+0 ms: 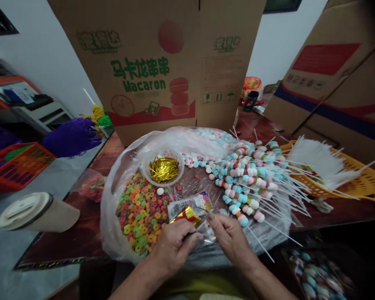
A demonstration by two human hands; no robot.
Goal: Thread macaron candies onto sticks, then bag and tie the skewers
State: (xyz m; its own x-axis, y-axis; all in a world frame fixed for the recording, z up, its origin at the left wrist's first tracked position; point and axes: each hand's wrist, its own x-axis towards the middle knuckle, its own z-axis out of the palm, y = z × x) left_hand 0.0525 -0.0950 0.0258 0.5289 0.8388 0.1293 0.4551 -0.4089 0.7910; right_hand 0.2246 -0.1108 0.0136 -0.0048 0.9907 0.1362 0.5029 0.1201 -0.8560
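Note:
My left hand (178, 241) is closed, its thumb and fingers gripping a small printed clear plastic bag (190, 203) with a gold and red piece (187, 215) at its near end. Just to the right, my right hand (229, 235) pinches at the same end; a thin gold twist tie (203, 209) appears to run to its thumb tip. Clear film shows between both hands. Beyond them a round tub (146, 171) holds gold twist ties. Colourful ring-shaped candies (142, 216) lie loose on the left. Marshmallow skewers (250, 179) are piled on the right, white sticks pointing outward.
A large plastic sheet (112, 183) lies under the sweets on the dark red table (59, 246). Behind stands a tall cardboard box (137, 41). An orange basket (346, 192) of white sticks is at right, a lidded cup (56, 214) at left. Filled packets (318, 275) lie lower right.

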